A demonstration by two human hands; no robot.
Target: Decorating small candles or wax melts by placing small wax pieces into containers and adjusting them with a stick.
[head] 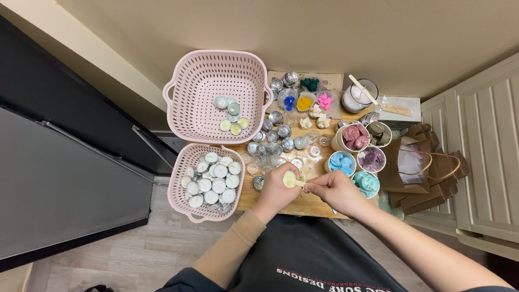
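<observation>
Your left hand (277, 186) holds a small pale-yellow wax disc (290, 179), grip closed round it, over the front edge of the wooden bench (308, 205). Your right hand (334, 189) pinches a thin wooden stick (300, 184), tip touching the disc's lower right edge, grip narrow on the stick. Just left of the left hand sits a small pink basket (186, 208) packed w/ white tealights, behind it a bigger pink basket (178, 81) w/ only a few discs in it. Right of your hands: cups of coloured wax, blue (342, 161), purple (372, 159), teal (366, 183), pink-red (354, 136). Metal tealight cups (275, 135) scattered mid bench. Brown paper bags (427, 173) at far right, beside the bench
</observation>
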